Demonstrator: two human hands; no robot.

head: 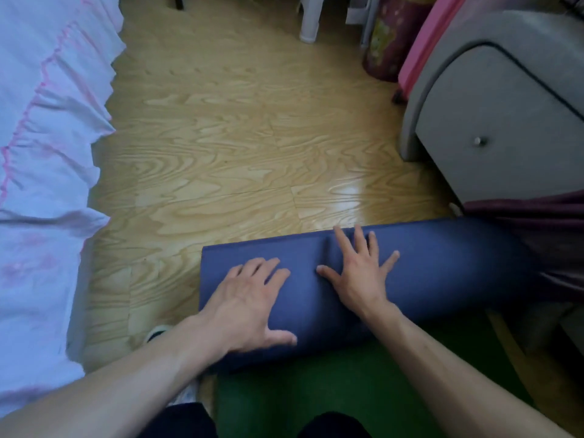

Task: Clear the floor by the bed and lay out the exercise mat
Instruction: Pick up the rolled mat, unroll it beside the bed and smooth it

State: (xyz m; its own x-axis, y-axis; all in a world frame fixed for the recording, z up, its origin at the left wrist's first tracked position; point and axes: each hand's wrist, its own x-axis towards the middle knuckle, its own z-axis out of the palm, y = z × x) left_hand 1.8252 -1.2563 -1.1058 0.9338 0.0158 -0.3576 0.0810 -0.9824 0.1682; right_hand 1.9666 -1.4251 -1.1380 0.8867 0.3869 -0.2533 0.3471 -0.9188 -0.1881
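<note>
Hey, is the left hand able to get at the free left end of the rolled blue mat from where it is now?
Probably yes. The left hand lies flat on the rolled blue mat close to its left end, and only bare wooden floor lies beside that end. The bed skirt hangs farther left, clear of it.

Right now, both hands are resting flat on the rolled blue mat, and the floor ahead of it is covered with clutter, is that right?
Not quite. In the head view the left hand and right hand do lie flat on the rolled blue mat, but the wooden floor ahead of it is bare.
</note>
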